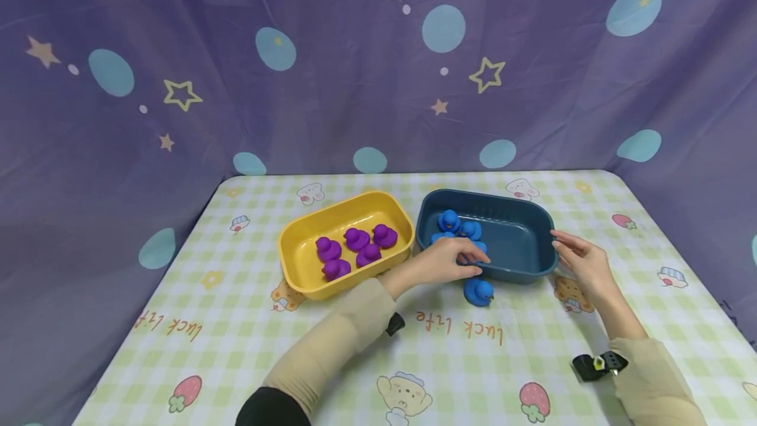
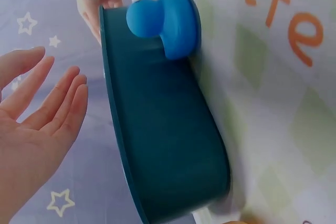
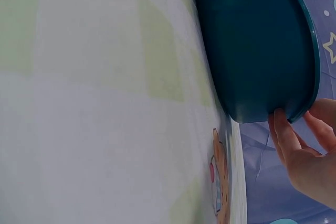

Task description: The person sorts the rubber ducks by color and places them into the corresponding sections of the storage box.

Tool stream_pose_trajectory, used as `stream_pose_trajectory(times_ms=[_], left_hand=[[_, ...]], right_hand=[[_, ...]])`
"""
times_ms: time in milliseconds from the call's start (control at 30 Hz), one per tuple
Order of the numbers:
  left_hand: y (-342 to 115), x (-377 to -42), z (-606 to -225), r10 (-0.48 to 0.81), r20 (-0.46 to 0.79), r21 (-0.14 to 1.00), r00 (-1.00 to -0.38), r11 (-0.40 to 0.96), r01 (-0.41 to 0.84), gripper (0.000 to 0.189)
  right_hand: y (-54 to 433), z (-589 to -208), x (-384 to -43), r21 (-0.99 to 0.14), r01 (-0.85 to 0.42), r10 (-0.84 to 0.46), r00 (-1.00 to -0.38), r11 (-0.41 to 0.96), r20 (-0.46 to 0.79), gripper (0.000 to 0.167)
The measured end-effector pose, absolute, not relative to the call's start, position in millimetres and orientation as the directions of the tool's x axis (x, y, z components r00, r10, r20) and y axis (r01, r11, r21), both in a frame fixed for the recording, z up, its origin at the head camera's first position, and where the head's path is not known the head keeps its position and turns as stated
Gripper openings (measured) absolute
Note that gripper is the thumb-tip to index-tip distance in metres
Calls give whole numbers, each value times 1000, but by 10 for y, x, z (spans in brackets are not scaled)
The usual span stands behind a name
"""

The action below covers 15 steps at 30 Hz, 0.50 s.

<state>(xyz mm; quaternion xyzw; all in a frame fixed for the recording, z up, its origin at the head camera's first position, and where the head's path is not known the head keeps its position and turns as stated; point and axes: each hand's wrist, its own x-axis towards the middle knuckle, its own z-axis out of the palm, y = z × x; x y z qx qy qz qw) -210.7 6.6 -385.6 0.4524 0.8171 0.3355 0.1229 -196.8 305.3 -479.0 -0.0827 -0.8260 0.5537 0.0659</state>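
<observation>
My left hand hangs over the near side of the dark teal basin, fingers loosely spread. Nothing is held in it; in the left wrist view the palm and spread fingers show above the rim. Several blue rubber ducks lie at the basin's left end, including one blue duck, some partly hidden behind this hand. Another blue rubber duck sits on the tablecloth against the basin's near wall. My right hand pinches the rim at the basin's right end, with fingertips against the outer wall.
A yellow basin stands to the left, close beside the teal one, with several purple rubber ducks inside, such as one purple duck. My left forearm passes in front of its near right corner. Behind the checkered tablecloth hangs a purple curtain.
</observation>
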Motion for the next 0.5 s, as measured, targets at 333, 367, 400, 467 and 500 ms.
stream_pose_trajectory(times_ms=[333,367,400,467,500], left_hand=[[66,-1966,-3893,841,60,658,-537,371,655,25],[66,-1959,-3904,842,58,655,-536,373,657,25],[66,-1952,-3916,843,56,652,-534,375,659,25],[68,-1942,-3943,844,51,650,-534,378,660,25],[70,-1936,-3954,844,48,646,-535,382,661,25]], right_hand=[[3082,-4856,-2005,-928,48,209,-977,369,32,63],[3077,-4848,-2000,-929,49,209,-977,368,31,63],[3071,-4839,-1995,-928,50,209,-977,369,30,63],[3061,-4821,-1988,-927,52,209,-977,371,29,64],[3056,-4814,-1984,-927,53,209,-978,371,28,64]])
